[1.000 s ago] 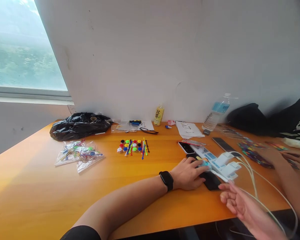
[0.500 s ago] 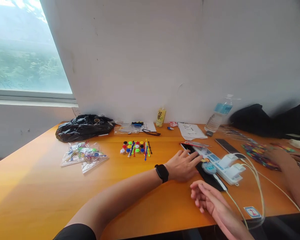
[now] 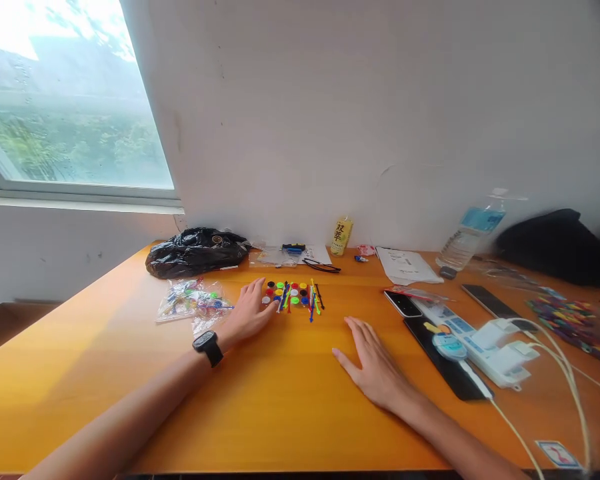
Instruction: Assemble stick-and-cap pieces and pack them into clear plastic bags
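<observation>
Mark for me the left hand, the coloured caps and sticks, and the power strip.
left hand (image 3: 250,312), head view, on the back of the hand.
coloured caps and sticks (image 3: 294,296), head view, on the middle of the cluster.
power strip (image 3: 461,325), head view, on its white top face.

Both hands, left (image 3: 250,313) and right (image 3: 375,363), lie flat, fingers spread.

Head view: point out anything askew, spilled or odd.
Nothing is spilled or broken. The water bottle looks tilted, possibly from lens distortion. The power strip lies partly over a black phone, its cables trailing off the table edge.
</observation>
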Available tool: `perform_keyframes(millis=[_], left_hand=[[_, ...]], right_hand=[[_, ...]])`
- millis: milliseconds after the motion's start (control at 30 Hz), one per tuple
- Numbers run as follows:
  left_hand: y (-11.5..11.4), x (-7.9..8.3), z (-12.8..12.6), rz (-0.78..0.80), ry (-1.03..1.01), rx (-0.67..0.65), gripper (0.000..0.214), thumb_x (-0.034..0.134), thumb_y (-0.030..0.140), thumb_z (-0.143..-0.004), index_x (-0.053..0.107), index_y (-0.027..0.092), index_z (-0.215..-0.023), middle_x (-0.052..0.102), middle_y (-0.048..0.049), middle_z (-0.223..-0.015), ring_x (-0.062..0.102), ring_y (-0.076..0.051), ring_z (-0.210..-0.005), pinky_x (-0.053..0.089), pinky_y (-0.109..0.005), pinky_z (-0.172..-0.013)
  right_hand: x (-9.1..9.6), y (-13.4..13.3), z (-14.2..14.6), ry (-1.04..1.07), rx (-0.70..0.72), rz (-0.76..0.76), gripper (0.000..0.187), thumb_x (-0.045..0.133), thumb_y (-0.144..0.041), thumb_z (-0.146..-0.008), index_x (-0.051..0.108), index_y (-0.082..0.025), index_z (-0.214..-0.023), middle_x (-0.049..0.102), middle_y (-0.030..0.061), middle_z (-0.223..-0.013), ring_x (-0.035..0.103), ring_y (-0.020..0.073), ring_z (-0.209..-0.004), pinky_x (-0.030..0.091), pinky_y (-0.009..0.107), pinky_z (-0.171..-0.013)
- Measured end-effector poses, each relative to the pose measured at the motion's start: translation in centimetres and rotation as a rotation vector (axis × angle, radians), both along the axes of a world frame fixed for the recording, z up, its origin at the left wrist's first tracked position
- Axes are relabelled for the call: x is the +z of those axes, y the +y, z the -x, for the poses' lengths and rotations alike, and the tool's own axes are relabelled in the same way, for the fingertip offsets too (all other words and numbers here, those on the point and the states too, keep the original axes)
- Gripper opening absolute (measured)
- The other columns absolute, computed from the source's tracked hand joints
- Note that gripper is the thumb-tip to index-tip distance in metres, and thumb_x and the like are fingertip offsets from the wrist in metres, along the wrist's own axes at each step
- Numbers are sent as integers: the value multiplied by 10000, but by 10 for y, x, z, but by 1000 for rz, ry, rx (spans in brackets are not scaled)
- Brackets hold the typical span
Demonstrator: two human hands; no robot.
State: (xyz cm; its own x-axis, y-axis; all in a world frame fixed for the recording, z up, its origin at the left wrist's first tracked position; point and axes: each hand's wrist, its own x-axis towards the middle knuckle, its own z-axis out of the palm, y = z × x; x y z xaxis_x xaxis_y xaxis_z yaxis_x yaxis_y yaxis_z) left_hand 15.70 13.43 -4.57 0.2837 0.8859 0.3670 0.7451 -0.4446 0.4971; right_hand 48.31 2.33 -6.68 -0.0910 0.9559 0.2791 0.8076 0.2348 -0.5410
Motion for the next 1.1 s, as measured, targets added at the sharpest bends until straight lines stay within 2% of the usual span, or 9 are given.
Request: perform_keyframes(millis=[100,200,400,567,700,800,900,967,1100], left_hand=[[-6,-8,8,26,52,-48,718,484,601,-1034,339,180,-1596,481,-200,-1589,389,-369,-1515,368,-542,-1207],[-6,-7,14,51,103,-27,805,425,661,-1041,271,145,-1639,423,-215,-1643,344,-369,-1556,346,-537,-1233],[3,5,32,-92,251,56,470,380,436,-1088,579,190,-1434,570,-168,-1518,438,-363,-1479,332,-573,-1246],[10,3,54,-94,430,413,521,481,256,-997,546,154,-1503,378,-247,-1655,232,-568,-1537,161,-896,-1110],[18,-3,82,7,470,413,591,493,173,-945,532,147,-1535,319,-253,-1688,189,-594,-1547,186,-911,-1084],[23,-1,89,-47,462,353,619,517,105,-880,570,135,-1497,385,-233,-1658,210,-549,-1562,201,-840,-1162],[23,2,73,-127,380,180,531,464,112,-922,598,130,-1435,561,-197,-1518,443,-394,-1476,364,-593,-1224],[19,3,55,-129,310,53,441,438,172,-976,613,157,-1381,654,-162,-1393,580,-324,-1334,480,-479,-1138],[7,4,29,-99,225,-73,272,430,295,-1044,671,206,-1131,730,-111,-1117,674,-293,-1100,546,-431,-992]], right_hand=[[-4,28,7,-162,63,93,916,545,-720,-966,326,-168,-1663,287,186,-1729,262,396,-1601,236,599,-1308],[1,66,13,-180,97,122,1048,527,-797,-937,238,-139,-1698,204,191,-1750,214,395,-1617,202,565,-1322],[13,119,19,-1,12,102,876,246,-740,-1053,332,-108,-1653,360,223,-1688,344,362,-1572,256,548,-1290],[9,124,17,-19,66,-48,660,263,-571,-1108,535,-132,-1520,587,185,-1518,510,333,-1436,361,522,-1233],[5,126,12,-41,192,-165,471,357,-437,-1106,651,-203,-1391,680,121,-1395,586,289,-1326,433,489,-1178],[7,127,11,-17,214,-175,396,429,-389,-1085,684,-216,-1332,707,113,-1334,615,283,-1268,472,487,-1135],[9,125,11,4,228,-167,344,487,-357,-1060,704,-205,-1281,718,123,-1294,626,288,-1237,485,493,-1120],[10,124,12,10,235,-167,315,513,-340,-1046,717,-198,-1240,724,128,-1266,634,292,-1217,493,495,-1111],[10,121,13,-6,241,-166,297,518,-313,-1037,725,-197,-1215,723,133,-1260,639,296,-1219,499,499,-1113]])
